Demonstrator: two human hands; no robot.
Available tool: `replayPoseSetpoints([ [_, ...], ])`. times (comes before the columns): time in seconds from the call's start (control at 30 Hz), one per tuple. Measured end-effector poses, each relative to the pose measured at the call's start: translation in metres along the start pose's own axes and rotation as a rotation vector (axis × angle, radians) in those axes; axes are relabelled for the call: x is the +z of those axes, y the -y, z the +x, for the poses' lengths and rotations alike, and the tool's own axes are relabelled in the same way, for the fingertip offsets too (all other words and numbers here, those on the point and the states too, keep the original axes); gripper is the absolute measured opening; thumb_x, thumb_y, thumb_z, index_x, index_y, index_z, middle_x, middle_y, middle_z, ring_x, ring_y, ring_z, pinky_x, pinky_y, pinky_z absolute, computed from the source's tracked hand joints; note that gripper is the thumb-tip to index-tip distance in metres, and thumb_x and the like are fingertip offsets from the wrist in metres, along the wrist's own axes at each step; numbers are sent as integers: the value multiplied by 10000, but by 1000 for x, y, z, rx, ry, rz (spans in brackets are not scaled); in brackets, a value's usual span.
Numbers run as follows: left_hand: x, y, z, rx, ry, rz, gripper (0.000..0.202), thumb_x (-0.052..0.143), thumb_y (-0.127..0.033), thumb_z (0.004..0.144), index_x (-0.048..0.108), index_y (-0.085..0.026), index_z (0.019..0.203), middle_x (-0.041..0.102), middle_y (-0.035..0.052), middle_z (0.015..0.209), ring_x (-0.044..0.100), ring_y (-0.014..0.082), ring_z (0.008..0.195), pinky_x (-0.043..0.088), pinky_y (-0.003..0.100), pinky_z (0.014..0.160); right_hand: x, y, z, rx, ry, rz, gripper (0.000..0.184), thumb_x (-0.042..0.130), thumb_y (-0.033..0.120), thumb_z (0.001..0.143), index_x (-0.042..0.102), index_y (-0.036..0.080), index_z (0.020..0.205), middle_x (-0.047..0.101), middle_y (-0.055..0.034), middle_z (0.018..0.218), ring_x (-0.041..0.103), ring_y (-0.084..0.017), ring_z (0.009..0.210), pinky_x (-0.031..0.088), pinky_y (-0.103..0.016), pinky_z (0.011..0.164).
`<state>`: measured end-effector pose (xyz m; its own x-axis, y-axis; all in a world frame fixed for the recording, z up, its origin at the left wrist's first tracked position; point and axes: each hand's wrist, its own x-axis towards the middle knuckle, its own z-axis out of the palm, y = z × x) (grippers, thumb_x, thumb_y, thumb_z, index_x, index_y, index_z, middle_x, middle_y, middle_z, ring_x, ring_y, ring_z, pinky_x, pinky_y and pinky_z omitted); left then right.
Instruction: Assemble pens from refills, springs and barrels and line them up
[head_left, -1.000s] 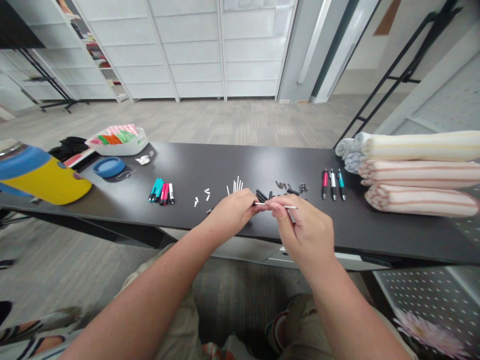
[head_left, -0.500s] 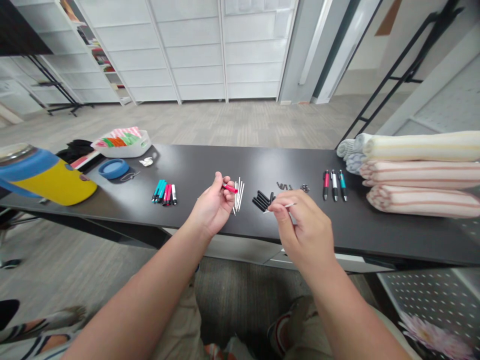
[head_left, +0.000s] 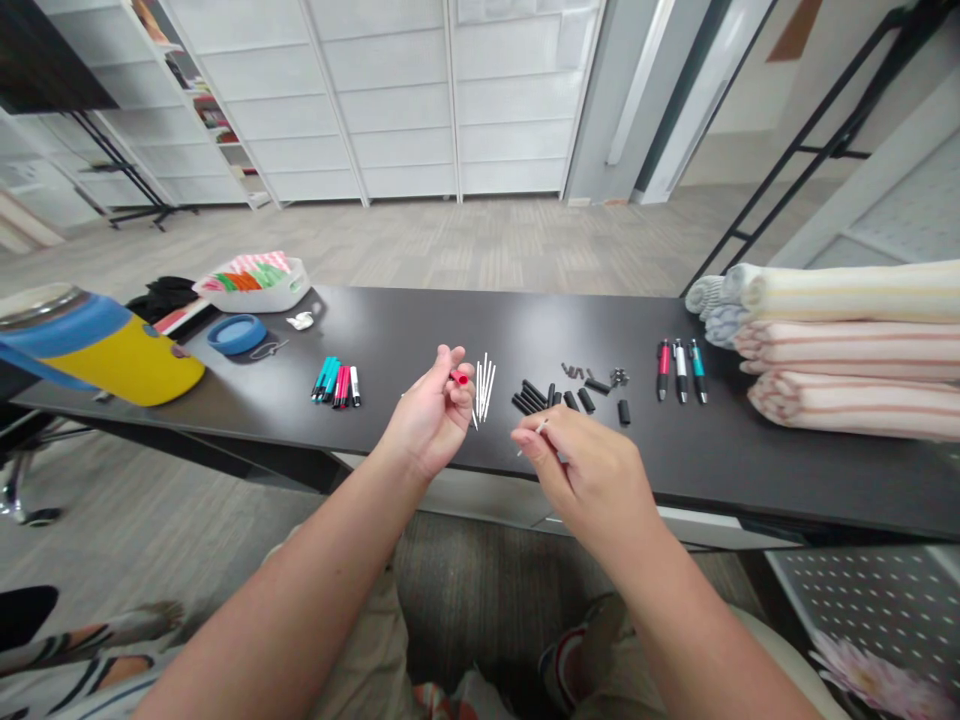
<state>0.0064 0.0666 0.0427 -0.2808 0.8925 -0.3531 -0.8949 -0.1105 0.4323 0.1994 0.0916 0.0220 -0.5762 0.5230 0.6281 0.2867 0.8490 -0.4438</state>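
Note:
My left hand (head_left: 429,425) pinches a red pen barrel (head_left: 460,378), its open end turned toward the right. Between the thumb and fingers of my right hand (head_left: 600,462) is a thin white pen refill (head_left: 541,426), held low and tilted over the desk's front edge. Several white refills (head_left: 486,390) lie side by side between my hands. Just beyond my right hand are black pen grips (head_left: 585,400), black tube-like pen parts (head_left: 531,396), small springs (head_left: 573,371) and little shiny metallic pieces (head_left: 619,377). My right hand partly covers the black parts.
Teal (head_left: 327,380), red and white pen barrels lie left on the dark desk (head_left: 420,320). Three whole pens (head_left: 681,372) stand apart near rolled towels (head_left: 862,345). A yellow-blue bottle (head_left: 112,350), blue lid (head_left: 236,335) and white basket (head_left: 289,288) occupy the left end.
My right hand has moved left and slightly down with the refill, uncovering several black grips. The red barrel in my left hand has turned its open end more toward me.

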Motion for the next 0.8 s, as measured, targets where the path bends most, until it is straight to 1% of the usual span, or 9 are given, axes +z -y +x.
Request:
replayPoseSetpoints([
  [0.13,0,1,-1,17,-5,33,259,487,-265,1123,646,-92,1015,567,-3,751,498,-10,490,432,29,453,0,0,1,-10,-17,23,253,563,327,1097,699,204,922,729,-20,845,675,-155,766,489,-284,720],
  [0.23,0,2,0,24,-47,59,225,549,-271,1101,655,-93,1016,576,-8,751,493,-14,490,442,25,464,-1,4,2,-20,-86,59,191,597,269,1079,714,213,938,750,-23,870,690,-156,797,518,-282,738],
  [0.33,0,3,0,20,-74,82,212,603,-288,1078,661,-93,1017,589,-12,753,492,-21,485,450,21,474,-5,8,1,-10,-154,120,121,622,201,1059,738,226,1032,791,-9,932,721,-144,834,547,-276,784],
  [0.37,0,3,0,17,-73,84,212,606,-289,1076,661,-92,1018,591,-12,753,494,-22,483,453,22,475,-6,9,0,-7,-170,143,122,633,186,1051,743,231,1079,802,-8,972,734,-142,866,558,-277,814],
  [0.43,-1,4,0,12,-63,84,211,601,-282,1079,663,-89,1021,594,-11,754,498,-23,479,456,25,472,-9,12,-2,-9,-196,178,184,654,159,1033,744,245,1169,814,-10,1048,753,-147,945,574,-287,876],
  [0.5,-2,4,0,6,-53,84,219,579,-275,1088,664,-86,1019,597,-8,754,501,-23,472,458,30,464,-10,15,-3,-21,-204,194,241,668,141,1021,740,259,1218,820,-9,1090,762,-158,997,587,-308,918],
  [0.63,-3,6,-1,-6,-43,94,269,513,-272,1113,664,-76,1007,601,3,751,523,-19,468,469,35,464,-11,19,-1,-58,-194,185,254,665,140,1020,742,264,1228,834,-14,1090,780,-179,988,621,-338,914],
  [0.8,-6,9,0,-13,-2,120,290,503,-275,1117,670,-71,997,607,5,746,530,-17,468,479,39,475,-9,20,2,-72,-177,155,253,633,131,1035,744,253,1227,837,-22,1116,785,-184,1009,632,-345,935],
])
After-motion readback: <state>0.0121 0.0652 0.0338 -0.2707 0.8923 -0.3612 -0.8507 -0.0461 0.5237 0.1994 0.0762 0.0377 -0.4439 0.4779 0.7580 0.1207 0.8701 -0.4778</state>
